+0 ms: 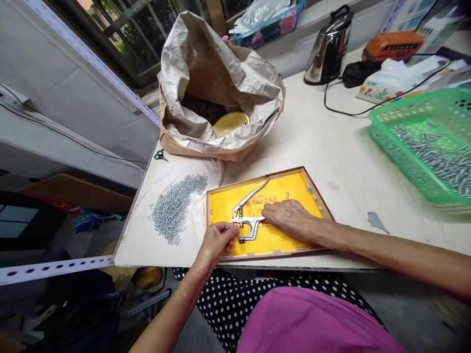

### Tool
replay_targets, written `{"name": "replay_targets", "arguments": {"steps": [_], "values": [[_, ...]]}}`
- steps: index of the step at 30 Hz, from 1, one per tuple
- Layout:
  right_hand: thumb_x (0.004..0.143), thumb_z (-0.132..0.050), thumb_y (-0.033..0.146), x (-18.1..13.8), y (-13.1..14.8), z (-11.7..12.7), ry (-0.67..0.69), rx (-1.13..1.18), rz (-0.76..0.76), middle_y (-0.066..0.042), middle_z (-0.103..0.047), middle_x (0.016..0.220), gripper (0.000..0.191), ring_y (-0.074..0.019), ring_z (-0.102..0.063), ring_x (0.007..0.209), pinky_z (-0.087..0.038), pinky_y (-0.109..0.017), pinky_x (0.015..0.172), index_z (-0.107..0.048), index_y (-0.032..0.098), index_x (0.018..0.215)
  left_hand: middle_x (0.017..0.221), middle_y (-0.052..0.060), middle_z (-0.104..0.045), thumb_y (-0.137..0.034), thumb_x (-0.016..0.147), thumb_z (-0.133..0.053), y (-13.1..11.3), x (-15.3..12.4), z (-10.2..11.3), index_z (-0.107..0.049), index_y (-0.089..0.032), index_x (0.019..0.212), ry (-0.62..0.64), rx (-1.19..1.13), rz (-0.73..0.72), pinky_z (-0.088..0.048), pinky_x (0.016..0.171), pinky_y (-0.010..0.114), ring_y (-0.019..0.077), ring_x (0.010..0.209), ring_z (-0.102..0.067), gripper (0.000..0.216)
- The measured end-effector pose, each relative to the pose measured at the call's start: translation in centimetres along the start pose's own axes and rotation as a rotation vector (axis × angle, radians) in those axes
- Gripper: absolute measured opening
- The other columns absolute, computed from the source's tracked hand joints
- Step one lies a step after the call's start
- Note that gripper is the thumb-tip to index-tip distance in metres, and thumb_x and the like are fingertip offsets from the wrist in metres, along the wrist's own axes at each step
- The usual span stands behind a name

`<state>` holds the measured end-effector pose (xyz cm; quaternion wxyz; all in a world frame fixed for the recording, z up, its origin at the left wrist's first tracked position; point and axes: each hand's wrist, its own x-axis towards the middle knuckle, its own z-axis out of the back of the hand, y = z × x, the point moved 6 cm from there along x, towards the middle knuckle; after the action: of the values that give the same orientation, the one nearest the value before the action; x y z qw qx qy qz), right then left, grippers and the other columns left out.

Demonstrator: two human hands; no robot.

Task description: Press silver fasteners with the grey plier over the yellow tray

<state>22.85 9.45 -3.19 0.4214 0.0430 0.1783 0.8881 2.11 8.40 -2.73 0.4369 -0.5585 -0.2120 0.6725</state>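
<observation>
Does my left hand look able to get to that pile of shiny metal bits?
Probably yes: the pile lies close to the left hand, with only the low rim of the tray seemingly in between.

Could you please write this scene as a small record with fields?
Left hand: fingertips together beside the head of the silver pliers; anything pinched is too small to tell
Right hand: holding the pliers' lower handle
Work surface: shallow tray, yellow base, brown rim
Left of tray: pile of small metal pieces
Right side: green basket with metal pieces
Behind tray: open sack
Far right: shiny kettle
</observation>
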Motion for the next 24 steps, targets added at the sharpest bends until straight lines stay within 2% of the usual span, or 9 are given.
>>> {"name": "replay_targets", "arguments": {"steps": [8, 17, 24], "values": [[0.098, -0.035, 0.007, -0.1, 0.3, 0.0, -0.018, 0.013, 0.025, -0.007, -0.066, 0.093, 0.027, -0.016, -0.049, 0.071, -0.016, -0.035, 0.058, -0.059, 0.019, 0.094, 0.04, -0.007, -0.048, -0.048, 0.059, -0.083, 1.1, 0.3, -1.1, -0.063, -0.015, 0.065, 0.096, -0.014, 0.132, -0.022, 0.036, 0.018, 0.0044, 0.034, -0.036, 0.04], [0.096, -0.037, 0.008, -0.2, 0.0, -0.6, -0.028, 0.028, 0.025, -0.006, -0.064, 0.089, 0.022, -0.0153, -0.047, 0.07, -0.016, -0.034, 0.057, -0.056, 0.018, 0.092, 0.038, -0.006, -0.049, -0.047, 0.062, -0.084, 0.3, 1.1, -1.1, -0.058, -0.016, 0.058, 0.174, 0.156, 0.227, -0.026, 0.036, 0.018, 0.0043, 0.032, -0.038, 0.041], [0.098, -0.038, 0.008, -0.5, 0.1, -0.7, -0.056, 0.055, 0.028, -0.006, -0.063, 0.093, 0.02, -0.0164, -0.047, 0.074, -0.017, -0.034, 0.058, -0.055, 0.018, 0.093, 0.043, -0.005, -0.054, -0.046, 0.061, -0.086, 0.0, 1.9, -0.9, -0.061, -0.014, 0.061, 0.318, 0.273, 0.297, -0.032, 0.038, 0.018, 0.0038, 0.035, -0.041, 0.041]]}}
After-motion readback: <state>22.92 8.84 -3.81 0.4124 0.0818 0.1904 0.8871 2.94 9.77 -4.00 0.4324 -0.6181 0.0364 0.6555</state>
